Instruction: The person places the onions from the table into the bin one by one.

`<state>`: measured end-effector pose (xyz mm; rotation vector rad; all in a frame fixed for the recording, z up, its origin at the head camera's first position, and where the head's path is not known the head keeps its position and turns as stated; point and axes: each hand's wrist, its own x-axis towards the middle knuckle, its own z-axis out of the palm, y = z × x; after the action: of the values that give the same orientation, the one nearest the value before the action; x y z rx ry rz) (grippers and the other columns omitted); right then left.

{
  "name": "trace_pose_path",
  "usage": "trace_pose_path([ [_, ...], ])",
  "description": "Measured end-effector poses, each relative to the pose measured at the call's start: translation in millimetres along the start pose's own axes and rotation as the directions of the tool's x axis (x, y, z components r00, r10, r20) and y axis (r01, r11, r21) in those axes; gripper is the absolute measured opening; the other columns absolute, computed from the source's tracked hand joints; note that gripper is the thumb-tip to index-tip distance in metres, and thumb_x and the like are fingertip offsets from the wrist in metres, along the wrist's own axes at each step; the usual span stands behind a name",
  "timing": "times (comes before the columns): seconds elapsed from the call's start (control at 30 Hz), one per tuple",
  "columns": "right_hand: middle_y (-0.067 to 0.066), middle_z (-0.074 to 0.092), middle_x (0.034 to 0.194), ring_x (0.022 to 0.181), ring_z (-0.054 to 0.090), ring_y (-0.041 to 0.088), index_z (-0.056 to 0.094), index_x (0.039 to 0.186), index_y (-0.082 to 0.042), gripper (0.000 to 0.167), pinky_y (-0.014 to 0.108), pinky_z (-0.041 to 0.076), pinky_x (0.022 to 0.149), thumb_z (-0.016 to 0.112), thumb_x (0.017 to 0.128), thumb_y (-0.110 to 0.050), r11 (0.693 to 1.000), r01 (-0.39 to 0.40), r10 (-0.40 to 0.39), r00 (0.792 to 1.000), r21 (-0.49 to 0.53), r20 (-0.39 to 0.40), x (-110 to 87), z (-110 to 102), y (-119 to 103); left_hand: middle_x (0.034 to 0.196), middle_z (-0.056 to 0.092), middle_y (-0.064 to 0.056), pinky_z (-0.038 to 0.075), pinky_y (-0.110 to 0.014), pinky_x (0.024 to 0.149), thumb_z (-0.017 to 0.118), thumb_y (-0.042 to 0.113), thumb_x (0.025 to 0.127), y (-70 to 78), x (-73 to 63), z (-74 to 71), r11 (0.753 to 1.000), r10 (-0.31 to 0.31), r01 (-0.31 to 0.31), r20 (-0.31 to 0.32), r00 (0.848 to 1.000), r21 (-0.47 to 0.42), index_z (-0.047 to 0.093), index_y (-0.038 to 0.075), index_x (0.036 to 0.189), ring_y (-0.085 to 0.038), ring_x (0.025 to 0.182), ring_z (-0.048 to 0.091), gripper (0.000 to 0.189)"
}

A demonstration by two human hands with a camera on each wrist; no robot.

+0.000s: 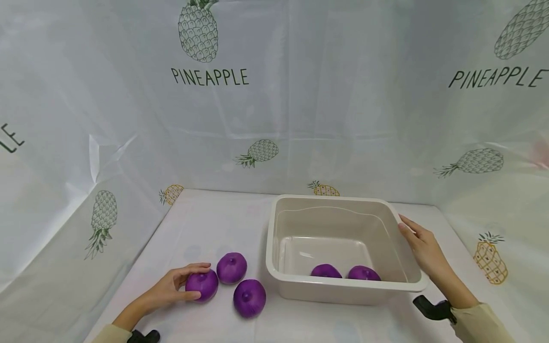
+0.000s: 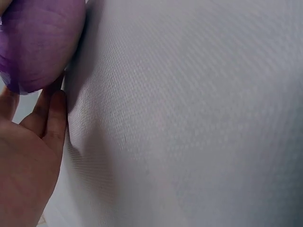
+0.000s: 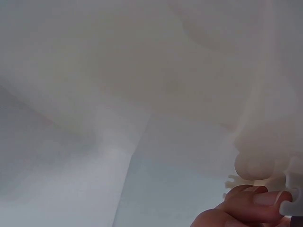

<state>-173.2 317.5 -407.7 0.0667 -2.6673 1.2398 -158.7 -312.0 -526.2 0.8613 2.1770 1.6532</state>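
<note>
My left hand (image 1: 173, 284) holds a purple onion (image 1: 202, 286) on the table, fingers over its far side and thumb at the near side. That onion (image 2: 40, 42) also fills the upper left of the left wrist view. Two more onions lie close by, one behind (image 1: 231, 267) and one to the right (image 1: 249, 298). My right hand (image 1: 424, 245) grips the right rim of a beige plastic basin (image 1: 334, 282); its fingertips (image 3: 265, 198) show under the rim in the right wrist view. Inside the basin are two onions (image 1: 326, 270), partly hidden by the front wall.
A white cloth (image 1: 206, 219) covers the table. Pale sheeting (image 1: 343, 105) printed with pineapples hangs behind and at both sides. The basin stands on the right half of the table, near the back.
</note>
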Motion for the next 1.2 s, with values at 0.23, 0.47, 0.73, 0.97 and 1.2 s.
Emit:
trace_pose_path([
  [0.23, 0.043, 0.052, 0.127, 0.094, 0.065, 0.045, 0.038, 0.147, 0.010, 0.052, 0.033, 0.058, 0.062, 0.041, 0.109, -0.025, 1.000, -0.001, 0.001, 1.000, 0.001, 0.002, 0.2, -0.5, -0.4, 0.147, 0.039, -0.033, 0.042, -0.021, 0.102, 0.073, 0.000, 0.088, 3.3, 1.3, 1.4, 0.998, -0.054, 0.053, -0.022, 0.998, -0.014, 0.059, 0.002, 0.136, 0.000, 0.132, 0.044, 0.050],
  [0.47, 0.043, 0.052, 0.127, 0.092, 0.067, 0.039, 0.037, 0.147, 0.010, 0.051, 0.026, 0.054, 0.061, 0.042, 0.109, -0.024, 1.000, -0.017, 0.017, 1.000, -0.002, 0.013, 1.4, -0.9, 0.0, 0.145, 0.043, -0.032, 0.042, -0.020, 0.102, 0.073, -0.002, 0.088, 12.7, 1.7, -5.0, 0.999, -0.031, 0.030, -0.017, 0.999, -0.036, 0.056, -0.003, 0.137, 0.000, 0.131, 0.046, 0.052],
  [0.73, 0.043, 0.052, 0.126, 0.092, 0.066, 0.042, 0.037, 0.147, 0.010, 0.052, 0.028, 0.056, 0.061, 0.041, 0.109, -0.025, 1.000, -0.016, 0.016, 1.000, -0.002, 0.009, 1.1, -1.9, -0.1, 0.146, 0.050, -0.016, 0.043, -0.022, 0.102, 0.075, -0.003, 0.085, 43.7, 23.3, -21.1, 1.000, -0.008, 0.008, 0.000, 1.000, -0.011, 0.058, 0.000, 0.136, -0.002, 0.133, 0.044, 0.054],
  [0.97, 0.042, 0.051, 0.128, 0.094, 0.066, 0.041, 0.037, 0.147, 0.010, 0.051, 0.025, 0.054, 0.062, 0.042, 0.109, -0.024, 1.000, -0.021, 0.021, 1.000, 0.002, 0.009, 1.8, -2.7, 0.8, 0.147, 0.041, -0.029, 0.048, -0.032, 0.101, 0.071, -0.009, 0.086, 77.6, 56.8, -29.8, 0.993, 0.083, -0.074, 0.104, 0.991, -0.096, 0.055, -0.005, 0.136, -0.012, 0.135, 0.045, 0.053],
  [1.2, 0.041, 0.053, 0.127, 0.093, 0.066, 0.038, 0.038, 0.147, 0.009, 0.051, 0.023, 0.053, 0.061, 0.043, 0.109, -0.025, 1.000, -0.025, 0.024, 1.000, 0.004, 0.010, 1.7, -3.5, 0.6, 0.148, 0.045, -0.017, 0.047, -0.037, 0.103, 0.074, -0.009, 0.084, 124.7, 98.5, -26.7, 0.985, 0.132, -0.108, 0.190, 0.973, -0.134, 0.058, -0.003, 0.135, -0.020, 0.137, 0.044, 0.054],
])
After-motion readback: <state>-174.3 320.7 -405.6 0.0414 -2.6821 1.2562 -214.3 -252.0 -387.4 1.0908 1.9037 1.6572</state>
